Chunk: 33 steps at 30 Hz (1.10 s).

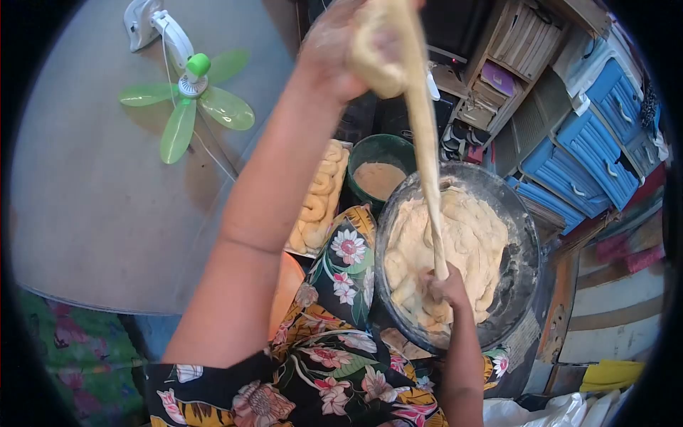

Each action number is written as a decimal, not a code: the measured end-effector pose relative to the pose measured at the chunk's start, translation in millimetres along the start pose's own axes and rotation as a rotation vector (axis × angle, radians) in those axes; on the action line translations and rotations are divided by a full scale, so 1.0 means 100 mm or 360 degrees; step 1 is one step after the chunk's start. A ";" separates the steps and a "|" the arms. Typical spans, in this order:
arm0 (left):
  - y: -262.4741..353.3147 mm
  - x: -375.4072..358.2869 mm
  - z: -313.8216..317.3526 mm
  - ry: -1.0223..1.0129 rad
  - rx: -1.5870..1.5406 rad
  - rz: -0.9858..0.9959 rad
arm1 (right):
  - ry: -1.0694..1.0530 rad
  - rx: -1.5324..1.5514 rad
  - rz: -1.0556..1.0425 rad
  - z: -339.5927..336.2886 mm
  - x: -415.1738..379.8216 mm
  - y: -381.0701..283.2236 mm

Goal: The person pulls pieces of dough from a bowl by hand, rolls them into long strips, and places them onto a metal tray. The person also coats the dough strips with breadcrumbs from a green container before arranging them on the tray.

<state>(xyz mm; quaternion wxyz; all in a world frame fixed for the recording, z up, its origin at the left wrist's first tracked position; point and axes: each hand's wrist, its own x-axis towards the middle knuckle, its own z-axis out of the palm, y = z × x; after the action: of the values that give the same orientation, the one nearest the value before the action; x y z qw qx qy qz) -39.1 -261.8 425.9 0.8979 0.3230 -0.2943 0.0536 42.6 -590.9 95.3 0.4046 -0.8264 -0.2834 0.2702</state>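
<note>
A long rope of dough [422,135] stretches between my two hands. My left hand [333,53] is raised high at the top of the view, closed on the upper part, where the dough loops over; some of its fingers are hidden behind the dough. Down at the basin, my right hand [448,287] is wrapped round the lower end of the rope. Beneath it, a large mass of soft, pale dough [473,231] fills much of the dark round basin [525,277], whose wall is smeared with flour.
Left of the basin stand a green bucket [363,151] with a tan powder in it and a tray of coiled dough pieces [313,213]. A green-bladed fan [192,87] hangs at upper left. Blue drawers [594,153] and a wooden shelf [491,78] stand at right.
</note>
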 end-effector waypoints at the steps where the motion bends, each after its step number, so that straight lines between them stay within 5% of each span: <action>1: 0.13 -0.21 -0.22 0.0157 0.0428 0.0324 | -0.0047 0.0342 0.0005 -0.09 -0.02 -0.07; 3: 0.27 -0.77 -0.30 0.0428 0.0323 0.0381 | -0.0098 0.0673 -0.0009 -0.25 -0.01 -0.20; 5: 0.38 -1.33 -0.49 0.0642 0.0377 0.0507 | -0.0418 0.1507 -0.0275 -0.33 -0.03 -0.33; 7: 0.52 -1.88 -0.62 0.0775 0.0441 0.0615 | -0.0653 0.1452 -0.0238 -0.29 -0.06 -0.71; 9: 0.71 -2.31 -0.64 0.0959 0.0432 0.0838 | -0.1229 0.0268 -0.0081 -0.17 0.05 -0.79; 10: 0.80 -2.52 -0.61 0.1051 0.0459 0.0942 | -0.1350 -0.0020 -0.0356 -0.08 0.13 -0.84; 13: 0.99 -3.11 -0.57 0.1356 0.0837 0.1162 | -0.1319 0.0654 -0.0135 -0.12 0.21 -1.19; 14: 1.06 -3.28 -0.53 0.1380 0.0840 0.1159 | -0.1602 0.0747 0.0274 -0.15 0.25 -1.29; 16: 1.18 -3.52 -0.43 0.1259 0.0940 0.1234 | -0.1668 0.0310 0.0005 0.03 0.42 -1.41; 17: 1.19 -3.58 -0.41 0.1273 0.0946 0.1242 | -0.1693 -0.0130 -0.0279 0.15 0.51 -1.52; 20: 1.12 -3.52 -0.25 0.1620 0.1561 0.1019 | -0.1499 0.0366 -0.0261 0.52 0.77 -2.10; 21: 1.07 -3.49 -0.27 0.1633 0.1562 0.1030 | -0.1471 0.0207 -0.0490 0.71 0.86 -2.32; 23: 1.01 -3.42 -0.32 0.2274 0.2217 0.0612 | -0.1418 -0.0251 -0.0872 1.09 1.09 -2.55; 28: 0.84 -3.59 -0.85 0.2441 0.2330 0.0462 | -0.1000 -0.1032 -0.0643 2.20 1.62 -2.17; 33: 0.27 -3.94 -1.48 0.2626 0.2002 0.0097 | -0.0955 -0.1406 -0.0362 2.47 1.79 -1.74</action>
<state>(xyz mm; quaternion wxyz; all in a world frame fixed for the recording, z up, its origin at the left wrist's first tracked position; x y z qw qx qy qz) -297.2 -113.4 127.0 0.4877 0.5885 0.4851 0.4248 -44.0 -251.7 69.1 -0.0529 -0.7684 -0.5607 0.3040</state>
